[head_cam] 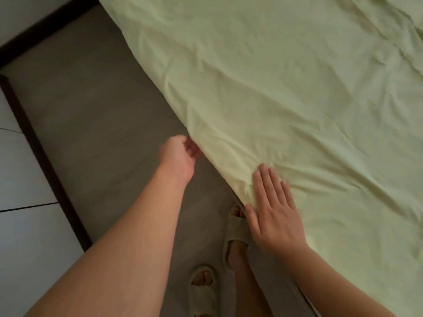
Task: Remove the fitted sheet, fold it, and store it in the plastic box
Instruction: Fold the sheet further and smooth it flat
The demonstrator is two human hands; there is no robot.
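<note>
A pale yellow-green fitted sheet (pixel 286 92) covers the bed and fills the right and upper part of the view, wrinkled near its edge. My right hand (pixel 272 209) lies flat on the sheet close to the bed's edge, fingers straight and spread. My left hand (pixel 178 156) is at the side of the mattress, its fingers curled in under the sheet's edge; the fingertips are hidden and blurred. No plastic box is in view.
Grey floor (pixel 91 124) runs along the bed's left side, bordered by a dark baseboard strip (pixel 45 161) and light tiles (pixel 20 179). My feet in pale slippers (pixel 203 287) stand right beside the bed.
</note>
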